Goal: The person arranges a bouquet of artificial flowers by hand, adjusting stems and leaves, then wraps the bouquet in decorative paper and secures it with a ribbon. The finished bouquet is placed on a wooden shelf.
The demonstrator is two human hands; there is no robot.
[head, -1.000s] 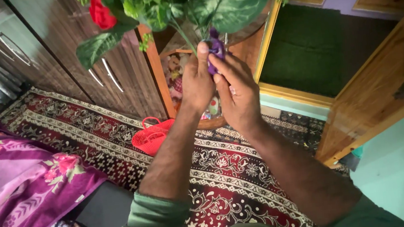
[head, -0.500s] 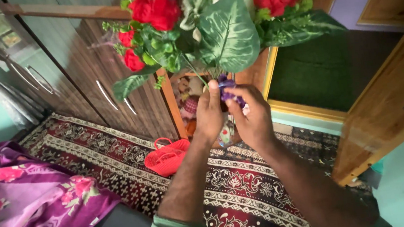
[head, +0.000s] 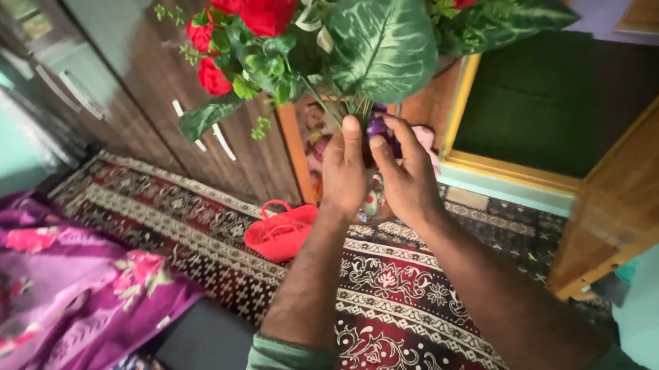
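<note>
I had both hands raised in front of me, close together, at the base of a bouquet (head: 346, 36) of red flowers and big green leaves. My left hand (head: 342, 171) gripped the stems from the left, thumb pointing up along them. My right hand (head: 409, 177) sat just beside it, fingers curled round a purple wrap (head: 378, 127) at the same spot. So both hands were clamped on the bunch, nearly touching each other, neither nearer than the other.

The bouquet stood directly above the hands, its long axis running upward and a little away from me, blooms at the far end, stems down in my grip. How far the stems went below the palms I could not tell; the hands hid them.

Beneath lay a patterned rug (head: 405, 283), with a red basket (head: 279, 231) on it left of my left forearm, near a dark wardrobe (head: 178, 144).
</note>
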